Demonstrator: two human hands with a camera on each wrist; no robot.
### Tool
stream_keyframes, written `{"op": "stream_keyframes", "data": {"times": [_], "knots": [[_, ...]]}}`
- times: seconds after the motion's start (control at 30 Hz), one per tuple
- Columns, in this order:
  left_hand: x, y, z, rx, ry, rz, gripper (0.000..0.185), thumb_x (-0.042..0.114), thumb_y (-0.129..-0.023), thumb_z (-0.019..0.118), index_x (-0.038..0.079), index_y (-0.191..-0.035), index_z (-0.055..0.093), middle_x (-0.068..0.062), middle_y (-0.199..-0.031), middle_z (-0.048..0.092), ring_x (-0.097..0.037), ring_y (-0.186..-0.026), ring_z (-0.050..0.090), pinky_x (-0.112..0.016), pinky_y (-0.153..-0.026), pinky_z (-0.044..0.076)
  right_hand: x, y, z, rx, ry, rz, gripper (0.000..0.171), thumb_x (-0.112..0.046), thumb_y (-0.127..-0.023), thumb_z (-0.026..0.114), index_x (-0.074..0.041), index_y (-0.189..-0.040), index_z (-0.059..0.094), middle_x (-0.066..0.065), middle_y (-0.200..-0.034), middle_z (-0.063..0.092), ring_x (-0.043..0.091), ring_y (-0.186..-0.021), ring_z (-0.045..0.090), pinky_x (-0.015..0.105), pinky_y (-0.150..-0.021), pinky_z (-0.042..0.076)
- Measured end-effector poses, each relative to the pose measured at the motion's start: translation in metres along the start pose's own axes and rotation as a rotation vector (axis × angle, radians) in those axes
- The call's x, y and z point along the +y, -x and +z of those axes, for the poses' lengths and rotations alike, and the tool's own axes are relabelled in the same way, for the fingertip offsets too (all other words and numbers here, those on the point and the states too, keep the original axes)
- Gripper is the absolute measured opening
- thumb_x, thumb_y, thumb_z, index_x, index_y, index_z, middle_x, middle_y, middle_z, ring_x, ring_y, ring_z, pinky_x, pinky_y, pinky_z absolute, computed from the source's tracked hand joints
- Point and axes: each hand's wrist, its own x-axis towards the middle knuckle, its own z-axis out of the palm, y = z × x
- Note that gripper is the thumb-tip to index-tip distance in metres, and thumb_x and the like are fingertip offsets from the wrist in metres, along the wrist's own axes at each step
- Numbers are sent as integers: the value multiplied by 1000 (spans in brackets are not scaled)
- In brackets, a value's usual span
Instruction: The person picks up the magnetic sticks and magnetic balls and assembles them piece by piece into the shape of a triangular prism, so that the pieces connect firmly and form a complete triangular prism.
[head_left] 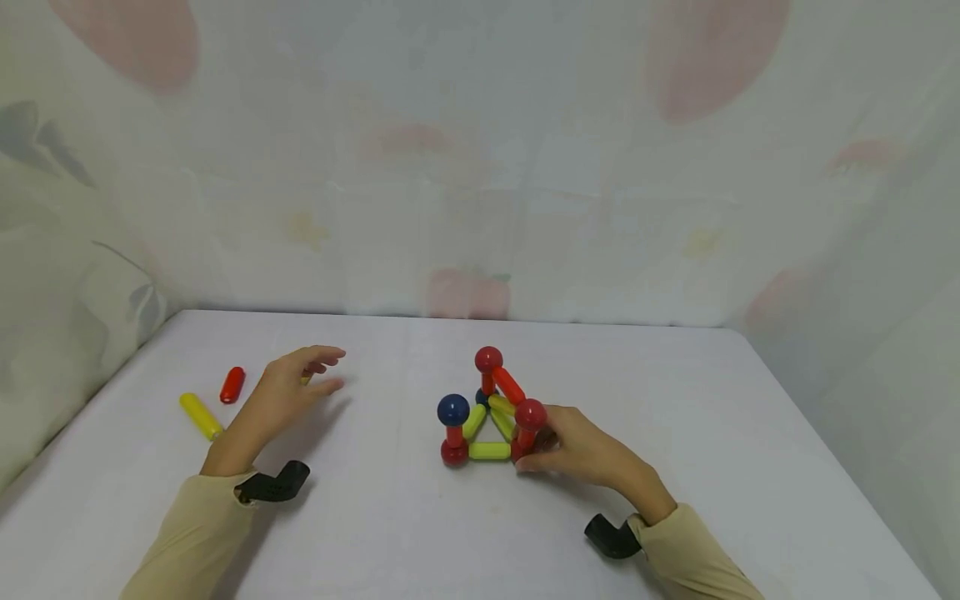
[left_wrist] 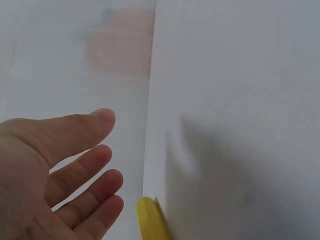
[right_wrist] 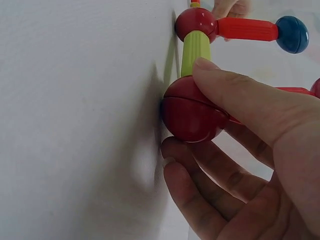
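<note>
No legible writing. Right hand (head_left: 581, 454) pinches the near-right red ball (right_wrist: 192, 116) of the rod-and-ball frame (head_left: 491, 412) at table (head_left: 420, 533) centre. Left hand (head_left: 281, 398) hovers fingers spread, holding nothing; yellow rod (head_left: 200, 415) and red rod (head_left: 232, 384) lie left.

A small frame of plastic rods and balls (head_left: 491, 412) stands upright right of the table's middle: lime-green rods form a flat triangle, short red posts rise from red corner balls to one blue and two red top balls. Its near-right red base ball (right_wrist: 192, 115) is pinched, apparently between thumb and fingers.
</note>
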Motion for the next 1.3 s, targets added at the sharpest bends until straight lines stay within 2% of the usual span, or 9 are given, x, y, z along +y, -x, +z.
{"op": "stream_keyframes", "data": {"times": [0.13, 0.33, 0.47, 0.57, 0.8, 0.93, 1.1, 1.3], "knots": [[-3, 0, -5, 5, -27, -42, 45, 14, -92, 70, 3, -134, 57, -25, -130, 59, -44, -117, 54, -60, -99, 46, -1, 0, 0, 2, -4, 11, 30, -21, -82, 82, -14, -105, 64, -4, -93, 67, 11, -84, 64, 21, -78, 54], [-11, -1, -6, -44, -51, -116, 50, 17, -92, 70, 3, -137, 54, -30, -142, 45, -48, -129, 42, -65, -107, 37, -3, 0, 2, -1, -2, 22, 31, -22, -82, 82, -14, -106, 64, -5, -93, 67, 11, -84, 63, 22, -78, 54], [-17, -1, -4, -69, -64, -138, 52, 17, -91, 70, 3, -138, 53, -33, -142, 42, -47, -122, 44, -64, -103, 40, -3, 0, 3, -4, -7, 24, 31, -22, -82, 82, -15, -106, 64, -5, -93, 68, 11, -84, 64, 22, -78, 54], [-20, -2, -3, -77, -73, -139, 53, 11, -91, 69, 2, -139, 50, -34, -140, 41, -48, -117, 48, -62, -100, 45, -3, 0, 3, -3, -3, 20, 31, -22, -82, 82, -15, -106, 64, -5, -93, 67, 11, -84, 64, 21, -78, 54], [-21, -3, 0, -118, -63, -166, 54, -2, -90, 63, 1, -141, 48, -32, -134, 47, -46, -113, 52, -56, -93, 52, -2, -1, 3, 2, 0, 4, 30, -22, -82, 82, -14, -105, 64, -4, -93, 67, 10, -83, 63, 22, -77, 54], [-19, -3, 2, -174, -65, -136, 54, -4, -88, 62, 0, -140, 48, -30, -131, 54, -43, -111, 54, -54, -92, 53, -1, -1, 4, 7, 2, -10, 29, -23, -82, 82, -15, -104, 63, -5, -92, 67, 10, -82, 63, 22, -76, 54], [-14, -3, 7, -235, -76, -122, 54, 0, -87, 67, 2, -139, 51, -26, -128, 57, -40, -109, 57, -52, -91, 55, -1, -2, 4, 17, -4, -8, 29, -23, -83, 81, -15, -104, 63, -5, -93, 67, 10, -82, 63, 22, -75, 53], [-8, -4, 13, -244, -115, -98, 41, 11, -88, 72, -1, -127, 61, -19, -108, 63, -28, -94, 58, -44, -85, 56, -1, -4, 6, 36, -17, 7, 29, -23, -84, 80, -14, -104, 62, -4, -95, 68, 11, -85, 65, 22, -76, 54]]}}
